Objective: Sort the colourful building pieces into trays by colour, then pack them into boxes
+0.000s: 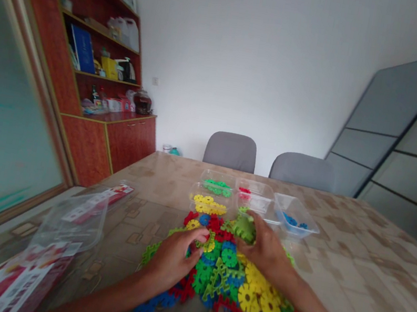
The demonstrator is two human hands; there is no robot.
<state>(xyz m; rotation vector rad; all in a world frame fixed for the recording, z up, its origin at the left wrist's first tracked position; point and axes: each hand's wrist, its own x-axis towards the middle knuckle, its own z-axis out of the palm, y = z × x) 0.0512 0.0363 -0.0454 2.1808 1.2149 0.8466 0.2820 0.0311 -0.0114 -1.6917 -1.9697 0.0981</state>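
A heap of plastic notched building discs and toothed pieces in red, yellow, green and blue (229, 258) spreads over the table in front of me. At its left side my left hand (178, 252) is closed, thumb and fingers curled together; what is between them, if anything, is hidden. My right hand (267, 248) grips light-green toothed pieces (243, 227) at the heap's far edge, thumb and fingers around them. Just beyond, clear boxes hold sorted pieces: green discs (218, 187), yellow discs (208, 205), red pieces (244, 193) and blue pieces (293, 221).
To the left lie a clear plastic lid (73, 221) and printed red-and-white packaging (21, 274) on the patterned table (358, 266). Two grey chairs (230, 150) stand at the far edge. A wooden cabinet (128, 142) is at the back left.
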